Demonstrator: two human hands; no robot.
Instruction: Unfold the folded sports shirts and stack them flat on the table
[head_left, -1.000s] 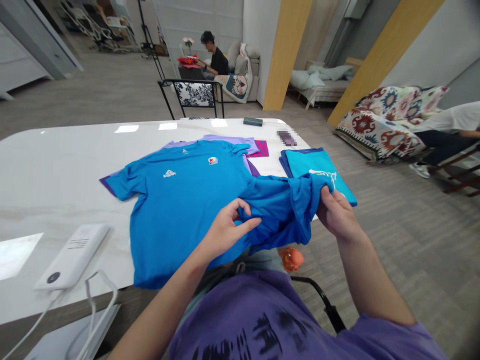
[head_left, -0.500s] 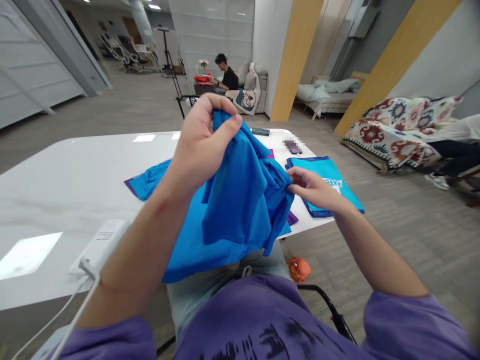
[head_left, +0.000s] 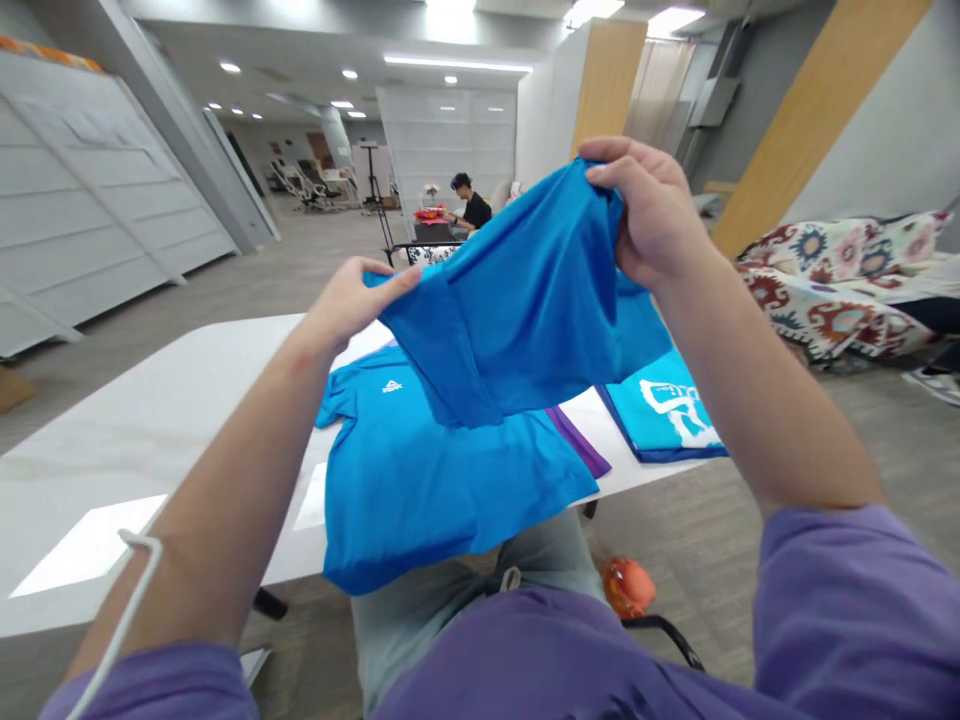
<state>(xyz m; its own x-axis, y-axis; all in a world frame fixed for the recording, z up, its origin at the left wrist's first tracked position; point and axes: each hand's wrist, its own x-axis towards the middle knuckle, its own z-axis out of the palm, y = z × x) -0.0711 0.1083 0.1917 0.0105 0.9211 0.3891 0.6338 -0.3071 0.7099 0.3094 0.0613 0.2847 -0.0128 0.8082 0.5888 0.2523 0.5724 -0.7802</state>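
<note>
A blue garment (head_left: 525,300) is stretched in the air between my two hands; whether it is a shirt or shorts I cannot tell. My left hand (head_left: 367,300) pinches its left corner between thumb and fingers. Higher up, my right hand (head_left: 645,205) grips the bunched upper right corner. Below it, a blue T-shirt (head_left: 450,490) with a small white chest logo lies spread on the table, its lower edge hanging over the front. The held cloth covers part of this T-shirt. A strip of purple cloth (head_left: 577,440) shows beside it on the right.
On the right of the white table (head_left: 225,380) lies a folded turquoise and navy garment (head_left: 652,420) with white print. A white cable (head_left: 139,600) passes by my left forearm. An orange bag (head_left: 628,587) is on the floor. A person (head_left: 474,205) sits farther back.
My right hand has risen and my left hand has moved left and down. The bunched blue garment is now spread out between them, baring more of the T-shirt below. The view has tilted up.
</note>
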